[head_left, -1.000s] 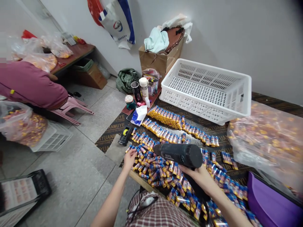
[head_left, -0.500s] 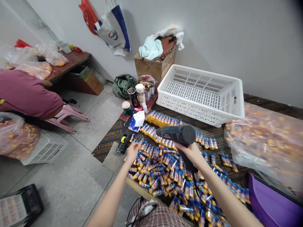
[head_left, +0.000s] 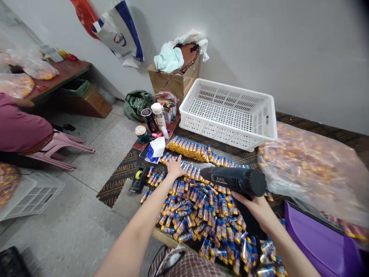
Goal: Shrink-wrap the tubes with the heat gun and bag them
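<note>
My right hand (head_left: pixel 256 209) grips the handle of a black hair dryer (head_left: pixel 235 180), its nozzle pointing left over the small tubes. My left hand (head_left: pixel 175 168) has its fingers spread over a row of small blue-and-yellow tubes (head_left: pixel 193 172); whether the fingertips touch them I cannot tell. Behind that row, more tubes stand side by side in a tight block (head_left: pixel 188 149). A large loose heap of the same tubes (head_left: pixel 198 209) covers the table in front of both hands.
Along the wall stands a white plastic crate (head_left: pixel 225 134). A clear bag of yellow-and-pink pieces (head_left: pixel 311 165) and a purple bin (head_left: pixel 314 242) lie right. Left are a tape dispenser (head_left: pixel 138 179), tissue pack (head_left: pixel 154 154) and tumblers (head_left: pixel 150 120). A person in a maroon top (head_left: pixel 23 123) sits far left.
My left hand has moved right, from the left end of the tubes onto a row, its fingers spreading. The hair dryer has shifted right and slightly down. The view has turned right.
</note>
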Demonstrator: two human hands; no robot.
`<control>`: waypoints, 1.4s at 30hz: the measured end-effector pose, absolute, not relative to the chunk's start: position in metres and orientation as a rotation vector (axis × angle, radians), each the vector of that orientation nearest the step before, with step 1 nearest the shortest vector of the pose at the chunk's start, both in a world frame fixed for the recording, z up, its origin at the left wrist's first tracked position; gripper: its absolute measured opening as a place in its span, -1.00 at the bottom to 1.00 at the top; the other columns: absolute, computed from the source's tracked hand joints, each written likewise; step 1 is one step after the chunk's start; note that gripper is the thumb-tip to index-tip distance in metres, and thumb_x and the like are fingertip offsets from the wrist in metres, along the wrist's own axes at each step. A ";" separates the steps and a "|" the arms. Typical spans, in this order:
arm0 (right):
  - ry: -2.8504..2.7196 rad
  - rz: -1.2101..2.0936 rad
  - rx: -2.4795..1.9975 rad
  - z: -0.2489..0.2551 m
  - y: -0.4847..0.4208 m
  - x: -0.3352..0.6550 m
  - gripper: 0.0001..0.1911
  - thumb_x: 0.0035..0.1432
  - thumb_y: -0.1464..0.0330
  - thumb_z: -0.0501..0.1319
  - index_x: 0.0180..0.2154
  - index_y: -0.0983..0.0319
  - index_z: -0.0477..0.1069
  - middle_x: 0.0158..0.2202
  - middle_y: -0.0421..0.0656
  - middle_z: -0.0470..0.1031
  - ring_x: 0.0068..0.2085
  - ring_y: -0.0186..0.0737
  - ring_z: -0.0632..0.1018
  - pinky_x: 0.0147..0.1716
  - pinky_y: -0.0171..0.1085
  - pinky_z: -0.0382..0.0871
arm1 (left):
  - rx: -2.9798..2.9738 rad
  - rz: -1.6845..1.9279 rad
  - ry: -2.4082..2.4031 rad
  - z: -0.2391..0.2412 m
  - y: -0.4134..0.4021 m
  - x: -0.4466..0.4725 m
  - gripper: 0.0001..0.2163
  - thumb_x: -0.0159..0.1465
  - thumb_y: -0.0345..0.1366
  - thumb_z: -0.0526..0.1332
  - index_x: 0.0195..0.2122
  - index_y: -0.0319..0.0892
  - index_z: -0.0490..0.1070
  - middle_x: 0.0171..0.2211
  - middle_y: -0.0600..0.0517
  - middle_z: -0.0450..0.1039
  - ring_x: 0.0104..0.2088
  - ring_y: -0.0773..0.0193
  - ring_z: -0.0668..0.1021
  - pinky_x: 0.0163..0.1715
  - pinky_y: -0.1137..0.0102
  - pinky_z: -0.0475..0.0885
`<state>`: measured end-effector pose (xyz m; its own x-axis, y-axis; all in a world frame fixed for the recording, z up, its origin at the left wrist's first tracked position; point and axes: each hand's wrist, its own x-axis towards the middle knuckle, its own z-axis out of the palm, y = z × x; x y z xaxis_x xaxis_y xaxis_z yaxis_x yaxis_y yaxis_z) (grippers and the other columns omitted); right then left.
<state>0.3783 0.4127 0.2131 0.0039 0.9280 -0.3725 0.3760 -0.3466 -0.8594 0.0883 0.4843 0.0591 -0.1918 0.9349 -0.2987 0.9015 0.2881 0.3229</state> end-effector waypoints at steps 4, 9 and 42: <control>-1.279 1.381 -1.762 0.207 0.410 0.385 -0.42 -0.12 0.09 0.32 -0.06 0.24 0.44 -0.19 -0.06 0.56 -0.02 0.06 0.47 0.00 -0.01 0.32 | 1.594 -0.002 2.200 0.058 0.492 0.102 -0.16 -0.19 -0.10 0.39 0.13 -0.12 0.08 0.08 -0.29 0.14 0.12 -0.23 0.19 0.03 0.01 0.09; -1.199 1.325 -1.840 0.200 0.407 0.408 -0.38 -0.16 0.11 0.34 -0.05 0.26 0.42 -0.13 -0.04 0.54 -0.01 0.08 0.46 0.01 -0.02 0.30 | 1.557 -0.002 2.222 0.058 0.487 0.114 -0.48 0.01 -0.30 0.26 0.02 -0.16 0.15 -0.04 -0.23 0.24 0.01 -0.06 0.34 -0.04 0.17 0.21; -1.498 1.486 -1.304 0.153 0.474 0.244 -0.53 -0.11 0.16 0.32 -0.17 0.29 0.47 -0.26 -0.06 0.57 -0.13 -0.01 0.50 -0.08 -0.04 0.33 | 1.159 0.606 2.283 0.047 0.316 0.048 -0.75 0.09 -0.41 0.14 -0.18 -0.17 0.45 -0.18 -0.08 0.45 -0.11 0.14 0.46 -0.04 0.25 0.33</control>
